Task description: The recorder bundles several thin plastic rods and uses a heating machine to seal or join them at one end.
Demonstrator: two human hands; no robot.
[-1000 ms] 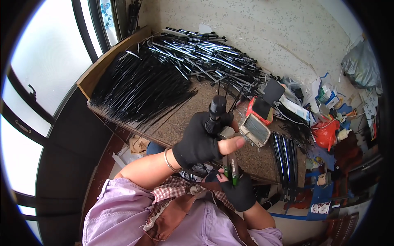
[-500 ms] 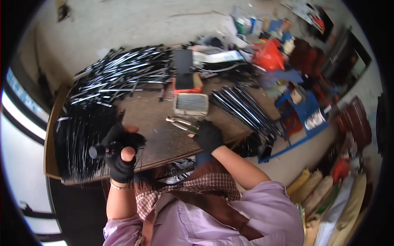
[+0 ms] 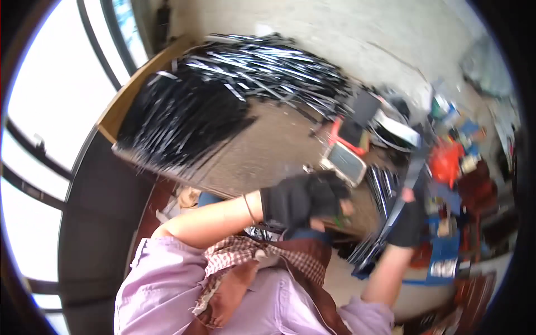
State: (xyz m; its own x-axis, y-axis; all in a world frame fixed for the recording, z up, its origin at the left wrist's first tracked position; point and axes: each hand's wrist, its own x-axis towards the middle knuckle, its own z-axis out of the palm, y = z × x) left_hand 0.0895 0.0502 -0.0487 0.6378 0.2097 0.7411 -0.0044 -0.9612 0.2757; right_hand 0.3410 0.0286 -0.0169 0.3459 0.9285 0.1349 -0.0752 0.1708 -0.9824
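- Your right hand (image 3: 410, 223), in a black fingerless glove, appears closed around a long, glossy, dark strip (image 3: 414, 174), its thumb lying across the face; motion blurs the exact grip.
- The strip slants past that hand, its upper end beyond your fingers and its lower part running down to the hand's left. Hold it near the balance point so neither end whips.
- Your left hand (image 3: 307, 201), also in a black fingerless glove, is over the near table edge, well left of the right hand. Its fingers look partly curled; you cannot tell from here what they grip.
- A small green piece (image 3: 339, 221) shows by the left fingertips, too smeared to identify; mind it if that hand shifts.
- Between your hands and a little beyond them lies a bundle of shiny black tubes (image 3: 381, 187); lift the strip clear so it doesn't snag there.
- Just beyond your left fingers sits a shallow, pale-rimmed rectangular tray (image 3: 348, 163); steer your knuckles around it.
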